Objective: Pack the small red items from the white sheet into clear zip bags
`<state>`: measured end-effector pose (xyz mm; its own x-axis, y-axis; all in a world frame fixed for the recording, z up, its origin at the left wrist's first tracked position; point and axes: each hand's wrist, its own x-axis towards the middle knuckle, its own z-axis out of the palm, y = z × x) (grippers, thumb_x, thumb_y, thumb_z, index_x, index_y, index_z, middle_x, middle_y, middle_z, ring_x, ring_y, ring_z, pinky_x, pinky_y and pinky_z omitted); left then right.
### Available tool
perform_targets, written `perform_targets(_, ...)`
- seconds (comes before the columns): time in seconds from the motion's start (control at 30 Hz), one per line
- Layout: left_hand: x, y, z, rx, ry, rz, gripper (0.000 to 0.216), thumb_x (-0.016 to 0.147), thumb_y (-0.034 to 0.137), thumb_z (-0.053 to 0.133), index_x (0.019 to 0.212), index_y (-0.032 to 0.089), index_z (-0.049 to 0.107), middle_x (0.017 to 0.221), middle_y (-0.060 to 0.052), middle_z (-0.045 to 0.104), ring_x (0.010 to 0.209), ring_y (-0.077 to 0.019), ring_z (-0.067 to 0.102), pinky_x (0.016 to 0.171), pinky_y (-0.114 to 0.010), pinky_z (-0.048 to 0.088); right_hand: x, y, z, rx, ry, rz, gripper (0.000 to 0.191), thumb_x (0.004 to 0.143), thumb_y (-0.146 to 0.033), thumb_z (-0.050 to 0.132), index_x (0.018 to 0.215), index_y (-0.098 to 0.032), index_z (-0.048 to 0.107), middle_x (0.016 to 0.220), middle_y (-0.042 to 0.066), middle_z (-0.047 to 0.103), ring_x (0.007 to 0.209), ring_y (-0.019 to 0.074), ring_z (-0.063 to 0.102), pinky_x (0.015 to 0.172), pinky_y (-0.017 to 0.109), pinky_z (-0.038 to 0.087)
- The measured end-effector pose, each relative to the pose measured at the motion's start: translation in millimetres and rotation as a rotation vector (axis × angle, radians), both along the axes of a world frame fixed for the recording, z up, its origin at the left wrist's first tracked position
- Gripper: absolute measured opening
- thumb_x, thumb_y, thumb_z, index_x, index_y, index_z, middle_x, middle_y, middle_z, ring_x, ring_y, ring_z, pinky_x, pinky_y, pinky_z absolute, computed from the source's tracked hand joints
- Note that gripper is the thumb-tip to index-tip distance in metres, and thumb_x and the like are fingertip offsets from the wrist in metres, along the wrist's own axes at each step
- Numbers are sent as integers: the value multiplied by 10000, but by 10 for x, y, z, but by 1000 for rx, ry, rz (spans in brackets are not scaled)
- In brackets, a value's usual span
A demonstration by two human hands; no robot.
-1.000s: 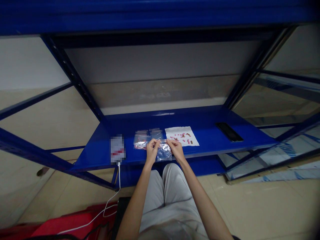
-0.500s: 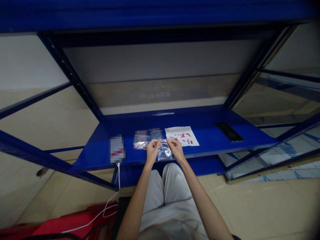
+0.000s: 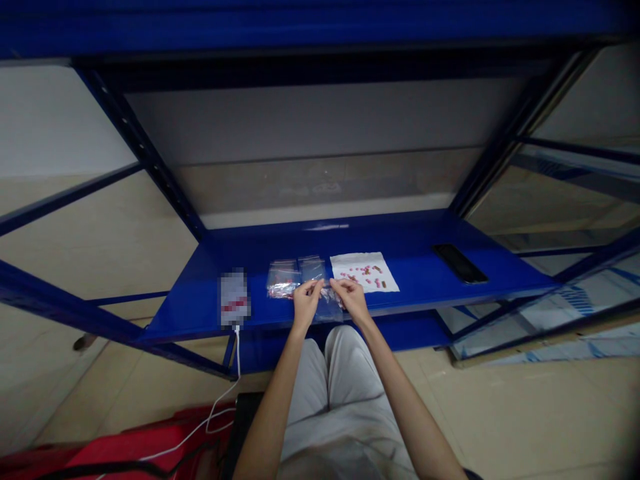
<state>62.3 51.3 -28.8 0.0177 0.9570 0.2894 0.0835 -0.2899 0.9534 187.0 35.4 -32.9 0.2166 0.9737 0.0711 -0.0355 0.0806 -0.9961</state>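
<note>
Between my hands hangs a small clear zip bag (image 3: pixel 327 308), at the front edge of the blue shelf (image 3: pixel 400 233). My left hand (image 3: pixel 307 300) is closed in a pinch on the bag's upper left edge. With a matching pinch, my right hand (image 3: pixel 351 297) grips the upper right edge. Just behind them lie more flat clear zip bags (image 3: pixel 312 268). To their left sits a stack of zip bags with reddish contents (image 3: pixel 283 280). A white paper sheet (image 3: pixel 345 262) behind my right hand carries several small pink and brownish pieces, too small to name.
On the shelf's right lies a black phone (image 3: pixel 459 263). A pixelated white and red object (image 3: pixel 234 300) with a white cable (image 3: pixel 238 363) rests on the left. Blue rack posts (image 3: pixel 135 137) flank the shelf, and a blue beam (image 3: pixel 320 33) crosses above.
The bag's face has turned and catches less light. My right hand has shifted very slightly left along its top edge. Everything on the shelf stays in place.
</note>
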Motion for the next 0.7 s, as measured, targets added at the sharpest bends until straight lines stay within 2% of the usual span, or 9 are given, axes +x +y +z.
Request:
perform_targets(0.07,1,-1,-4,-2,9,4,285,759,385,556,595,156,600,499,18,515,489,-100,446,510,-221,334,-7,14,-6,-4,16,5,353,613,-504,667,622,-157,605,422,-46,469,357,64,342,357,199,239)
perform_targets(0.17,5,-8,-2,-8,18,14,295,752,397,559,578,159,580,479,29,475,485,-95,421,493,-218,309,-15,36,-2,23,32,24,340,606,-484,679,653,-151,628,563,8,595,470,100,476,441,213,354)
perform_targets(0.27,12,-15,3,-13,20,19,321,754,416,549,556,163,541,480,38,444,490,-89,401,487,-214,293,-21,45,9,33,16,40,333,625,-482,663,662,-152,631,625,24,626,545,124,527,512,230,402)
perform_targets(0.43,18,-18,7,-3,25,44,357,747,435,551,521,167,484,476,50,394,487,-79,374,484,-207,282,-30,47,0,46,-24,42,360,638,-506,639,673,-148,623,594,16,600,520,119,501,487,226,380)
perform_targets(0.7,42,-16,7,-36,-8,-52,288,770,425,518,647,169,561,479,37,497,441,-94,461,467,-207,340,-14,4,27,14,-44,35,369,678,-521,609,680,-153,611,449,-32,467,381,70,328,359,206,223)
